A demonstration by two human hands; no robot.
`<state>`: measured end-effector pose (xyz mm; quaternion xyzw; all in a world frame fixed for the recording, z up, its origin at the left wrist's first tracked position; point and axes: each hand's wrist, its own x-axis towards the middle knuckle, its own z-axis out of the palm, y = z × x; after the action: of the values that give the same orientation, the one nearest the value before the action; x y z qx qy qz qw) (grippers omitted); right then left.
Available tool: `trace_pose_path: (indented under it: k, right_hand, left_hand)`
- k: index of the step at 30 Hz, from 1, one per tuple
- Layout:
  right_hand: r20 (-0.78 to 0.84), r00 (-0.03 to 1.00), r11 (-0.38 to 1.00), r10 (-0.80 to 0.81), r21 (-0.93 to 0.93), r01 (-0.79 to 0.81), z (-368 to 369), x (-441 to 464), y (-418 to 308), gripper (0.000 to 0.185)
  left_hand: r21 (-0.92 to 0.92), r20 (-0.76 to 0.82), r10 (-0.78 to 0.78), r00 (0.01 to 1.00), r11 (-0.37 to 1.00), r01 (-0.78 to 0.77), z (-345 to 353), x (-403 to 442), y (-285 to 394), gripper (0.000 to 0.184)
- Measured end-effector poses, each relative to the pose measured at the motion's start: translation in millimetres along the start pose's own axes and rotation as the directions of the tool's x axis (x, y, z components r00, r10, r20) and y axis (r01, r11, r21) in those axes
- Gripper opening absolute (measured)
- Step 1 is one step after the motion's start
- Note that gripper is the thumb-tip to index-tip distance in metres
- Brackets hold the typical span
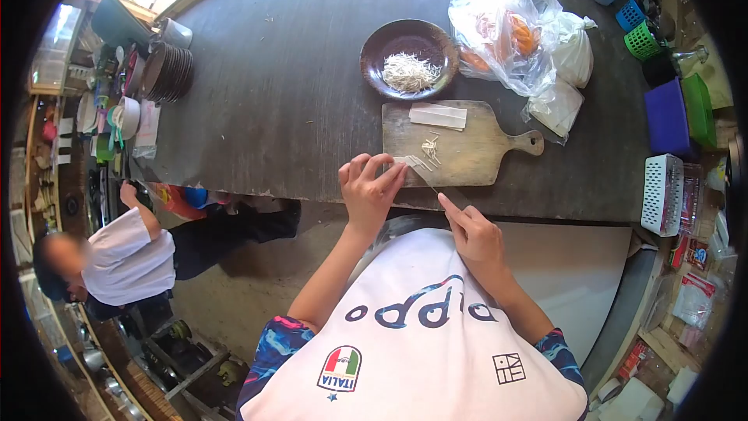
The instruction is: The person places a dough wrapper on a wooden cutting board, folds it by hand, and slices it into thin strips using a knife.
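Note:
On the wooden cutting board (479, 157), near its left front edge, my left hand (368, 189) pinches a pale, thin slice (400, 161). My right hand (475, 235) grips a knife, its index finger stretched along the top and the handle hidden in the palm. The narrow knife blade (425, 180) points up and left over the board's front edge, close to my left fingertips. Thin pale sticks (431, 150) lie loose beyond the blade. Flat, whitish slices (438, 115) rest at the board's far side. Behind the board, a dark brown plate (373, 40) holds a heap of pale shreds (411, 72).
Clear plastic bags (499, 35) with orange contents and a white bag (575, 51) sit right of the plate. Stacked dark dishes (166, 72) stand on the dark table (288, 93) at left. Another person (128, 257) is at the left. Baskets (662, 195) line the right side.

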<state>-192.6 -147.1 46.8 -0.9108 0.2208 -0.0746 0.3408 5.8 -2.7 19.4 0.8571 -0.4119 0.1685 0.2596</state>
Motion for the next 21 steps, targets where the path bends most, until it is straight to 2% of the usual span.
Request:
trace_pose_path:
  k: [9,14,21]
  right_hand:
    - [-0.038,0.998,0.999,-0.040,-0.017,0.040,24,41,-18,0.051]
    - [-0.038,0.997,0.995,-0.063,-0.076,0.060,17,19,-5,0.057]
    - [-0.030,0.999,1.000,-0.027,-0.009,0.027,2,5,-2,0.055]
  left_hand:
    - [-0.005,0.018,0.013,1.000,1.000,-0.013,-2,1,-1,0.013]
    - [0.004,0.026,0.009,1.000,1.000,-0.009,-1,-1,-1,0.014]
    - [-0.015,0.015,0.001,1.000,1.000,0.000,1,-2,-1,0.014]
